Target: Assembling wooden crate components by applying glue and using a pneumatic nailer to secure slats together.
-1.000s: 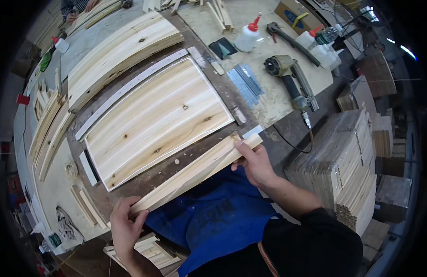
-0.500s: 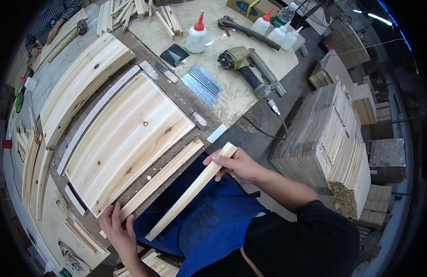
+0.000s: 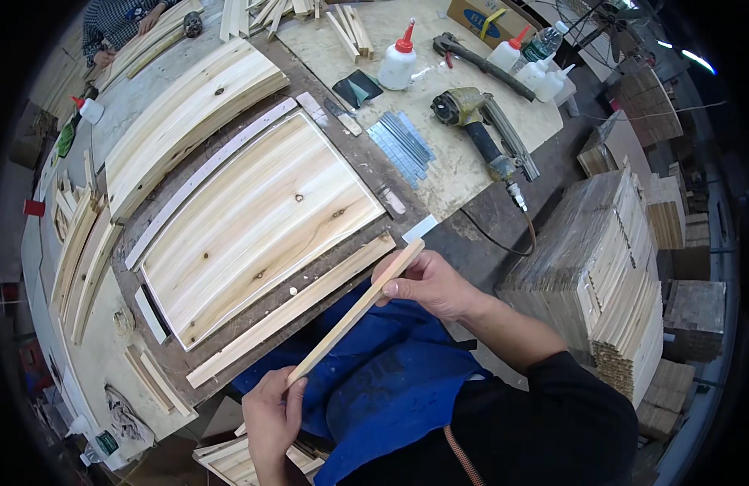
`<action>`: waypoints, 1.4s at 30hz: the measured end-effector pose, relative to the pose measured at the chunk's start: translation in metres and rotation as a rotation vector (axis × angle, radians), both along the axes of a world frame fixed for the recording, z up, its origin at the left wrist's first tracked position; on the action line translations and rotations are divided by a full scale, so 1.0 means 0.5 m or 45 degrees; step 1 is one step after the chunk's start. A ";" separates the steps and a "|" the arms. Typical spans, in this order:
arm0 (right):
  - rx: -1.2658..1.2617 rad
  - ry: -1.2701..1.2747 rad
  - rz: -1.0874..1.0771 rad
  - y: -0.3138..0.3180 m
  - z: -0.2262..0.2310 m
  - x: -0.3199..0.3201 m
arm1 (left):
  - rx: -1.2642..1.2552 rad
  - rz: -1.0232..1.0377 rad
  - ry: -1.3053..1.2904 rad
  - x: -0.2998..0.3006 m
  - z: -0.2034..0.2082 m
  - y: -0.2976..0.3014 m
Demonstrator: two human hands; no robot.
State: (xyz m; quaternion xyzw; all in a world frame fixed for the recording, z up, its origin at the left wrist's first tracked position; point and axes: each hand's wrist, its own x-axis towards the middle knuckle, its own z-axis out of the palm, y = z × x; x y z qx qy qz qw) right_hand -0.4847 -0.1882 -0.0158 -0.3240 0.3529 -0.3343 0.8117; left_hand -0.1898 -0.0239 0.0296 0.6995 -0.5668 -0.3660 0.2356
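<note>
A slim pale wooden strip (image 3: 346, 322) slants across in front of my blue apron. My left hand (image 3: 271, 411) pinches its lower end, and my right hand (image 3: 429, 287) grips it near the upper end. Beyond it, a second wooden strip (image 3: 289, 314) lies along the near edge of the workbench. Past that strip rests a knotty wooden panel (image 3: 257, 231) with a curved far side and white-lined edges. A curved light rail (image 3: 200, 186) runs along the panel's far side.
Curved boards (image 3: 192, 121) are stacked beyond the rail. To the right lie a nail gun (image 3: 475, 130) with its hose, metal staple strips (image 3: 401, 146), a red-capped glue bottle (image 3: 399, 61) and a hammer (image 3: 480, 65). Wood stacks (image 3: 581, 259) stand at right. Another person's hands (image 3: 151, 18) show far left.
My left hand has left the bench-edge strip and taken the lower end of the held strip. That strip has turned in my hands. The whole view has shifted, moving the bench rightward.
</note>
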 end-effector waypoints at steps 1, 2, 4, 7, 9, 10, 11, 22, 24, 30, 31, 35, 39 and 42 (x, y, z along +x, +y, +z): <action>-0.028 0.076 0.010 -0.001 -0.003 -0.002 | -0.002 0.002 -0.005 0.004 0.007 -0.003; -0.057 0.153 0.018 -0.001 -0.005 -0.002 | 0.143 0.037 -0.010 0.008 0.014 -0.007; -0.060 0.166 0.012 0.002 -0.001 0.003 | 0.436 0.100 -0.018 0.018 0.022 -0.012; -0.062 0.199 -0.001 0.007 0.001 0.006 | 0.370 0.083 0.015 0.046 0.002 -0.009; -0.067 0.180 -0.001 0.006 -0.005 0.006 | 0.336 0.080 0.034 0.049 0.002 -0.012; -0.069 0.171 0.001 0.005 -0.006 0.006 | 0.337 0.097 0.075 0.051 0.005 -0.011; -0.069 0.171 0.003 0.004 -0.007 0.005 | 0.339 0.116 0.116 0.052 0.008 -0.011; -0.061 -0.151 0.047 -0.011 -0.008 0.001 | -0.442 -0.096 -0.658 0.035 -0.013 0.016; -0.055 -0.156 0.038 -0.010 -0.014 0.008 | -0.394 -0.098 -0.656 0.041 -0.024 0.019; 0.025 -0.243 -0.030 -0.010 -0.012 0.014 | -0.567 -0.038 -0.703 0.047 -0.038 0.009; 0.030 -0.251 -0.023 -0.012 -0.012 0.015 | -0.586 -0.019 -0.688 0.047 -0.037 0.006; 0.096 -0.195 -0.054 -0.020 -0.008 0.008 | -0.710 -0.072 -0.683 0.056 -0.044 -0.009; 0.090 -0.004 -0.097 -0.029 -0.001 0.001 | -0.792 -0.132 -0.701 0.060 -0.043 -0.028; 0.099 -0.438 -0.060 -0.033 -0.013 -0.008 | -0.798 -0.110 -0.700 0.073 -0.047 -0.024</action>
